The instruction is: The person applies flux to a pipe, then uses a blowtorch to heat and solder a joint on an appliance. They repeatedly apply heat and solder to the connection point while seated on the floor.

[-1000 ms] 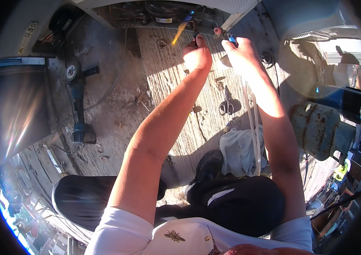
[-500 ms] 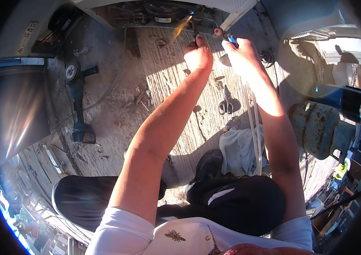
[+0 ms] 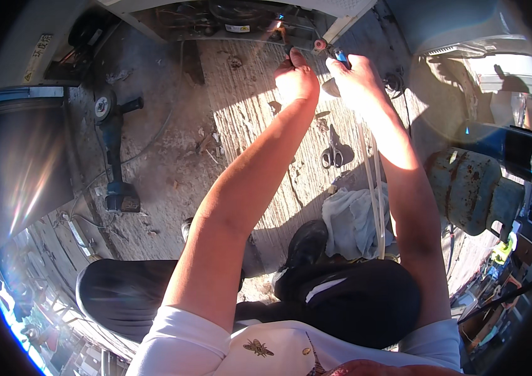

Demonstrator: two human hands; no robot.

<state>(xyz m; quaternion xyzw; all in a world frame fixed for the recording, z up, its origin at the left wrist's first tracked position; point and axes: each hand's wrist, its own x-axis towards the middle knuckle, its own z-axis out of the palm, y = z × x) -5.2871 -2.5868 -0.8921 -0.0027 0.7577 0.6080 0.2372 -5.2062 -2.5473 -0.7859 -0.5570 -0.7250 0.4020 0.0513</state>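
My left hand (image 3: 297,81) is closed on a small dark object (image 3: 288,51) below the open machine housing (image 3: 341,28). My right hand (image 3: 357,81) grips a blue-and-black torch handle (image 3: 341,58) with a pinkish-red knob (image 3: 320,44); pale twin hoses run down beside that forearm. A small blue and orange flame (image 3: 279,24) glows among dark pipes and a compressor (image 3: 234,14), just above my left hand. Scissors (image 3: 332,153) lie on the sunlit board, over a crumpled white cloth (image 3: 350,222).
A cordless angle grinder (image 3: 114,156) lies left, with a cable near it. A rusty gas cylinder (image 3: 469,191) lies right. Dark-backed appliance (image 3: 46,37) at upper left, dark panel (image 3: 25,163) below it, piled scrap (image 3: 516,263) at far right. My knees and shoe are below.
My left hand has shifted slightly right and up. The long yellow streak by the pipes has shrunk to a small orange and blue glow. My right hand stays in place.
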